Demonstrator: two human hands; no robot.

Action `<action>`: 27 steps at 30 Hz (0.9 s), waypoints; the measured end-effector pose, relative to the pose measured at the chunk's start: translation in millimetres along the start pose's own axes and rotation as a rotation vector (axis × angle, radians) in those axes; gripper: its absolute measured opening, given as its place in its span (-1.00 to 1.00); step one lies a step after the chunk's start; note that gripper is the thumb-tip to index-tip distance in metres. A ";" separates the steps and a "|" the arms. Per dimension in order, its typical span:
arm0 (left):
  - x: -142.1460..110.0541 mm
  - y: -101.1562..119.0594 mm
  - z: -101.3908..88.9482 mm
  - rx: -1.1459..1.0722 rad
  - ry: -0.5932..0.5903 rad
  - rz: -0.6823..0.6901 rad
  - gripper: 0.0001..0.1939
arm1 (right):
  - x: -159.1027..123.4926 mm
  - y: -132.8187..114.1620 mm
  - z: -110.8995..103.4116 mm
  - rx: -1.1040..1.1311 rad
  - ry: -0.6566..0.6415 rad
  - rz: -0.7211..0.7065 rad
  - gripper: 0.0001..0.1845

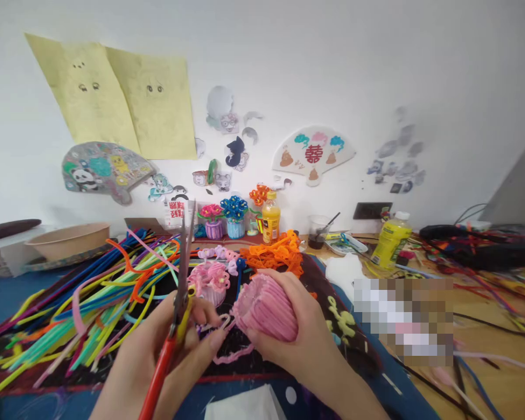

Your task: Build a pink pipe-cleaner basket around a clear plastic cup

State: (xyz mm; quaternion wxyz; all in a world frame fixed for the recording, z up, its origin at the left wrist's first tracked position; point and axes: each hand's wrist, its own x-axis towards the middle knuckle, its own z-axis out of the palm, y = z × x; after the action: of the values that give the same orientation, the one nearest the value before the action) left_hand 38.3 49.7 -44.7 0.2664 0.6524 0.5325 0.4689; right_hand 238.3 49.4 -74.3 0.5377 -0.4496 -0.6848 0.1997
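In my right hand [306, 326] is a small pink ribbed pot [271, 309] made of fuzzy pipe cleaners, tipped so its opening faces left. My fingers wrap its far side and my thumb presses its near edge. My left hand [175, 344] pinches a pale pink pipe cleaner end [223, 321] beside the pot. Red-handled scissors [160, 370] also sit in this hand, blades pointing up; how the fingers hold them is partly hidden. Another pink strand [234, 356] curves below the pot. Behind my hands stands a pink pipe cleaner flower pot [212, 283].
Coloured pipe cleaners [100, 309] spread across the dark mat at left. An orange pile [275, 254] lies behind the pot. Beyond are a juice bottle [270, 219], finished flower pots [235, 219] and a cup [318, 230]. A yellow-green bottle [391, 239] stands right; white paper [245, 403] lies in front.
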 end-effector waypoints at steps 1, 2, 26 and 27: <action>-1.2 4.2 3.4 0.005 -0.037 -0.001 -0.72 | 0.0 -0.3 1.1 0.003 -0.014 0.003 -0.36; -2.3 7.8 6.6 0.002 -0.074 0.002 -0.72 | -0.1 -0.6 2.1 0.006 -0.027 0.009 -0.37; -6.2 21.3 14.0 -0.254 -0.076 0.001 -0.66 | -3.1 -7.1 3.3 0.214 -0.197 0.026 -0.45; -6.7 23.3 14.1 -0.265 -0.078 0.002 -0.66 | -3.5 -6.6 3.0 0.230 -0.208 0.033 -0.45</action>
State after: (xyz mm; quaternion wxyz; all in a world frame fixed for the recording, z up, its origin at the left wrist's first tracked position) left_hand 61.4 38.8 -33.0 0.3703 0.6296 0.4545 0.5098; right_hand 233.0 43.7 -72.3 0.5084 -0.3731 -0.7019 0.3310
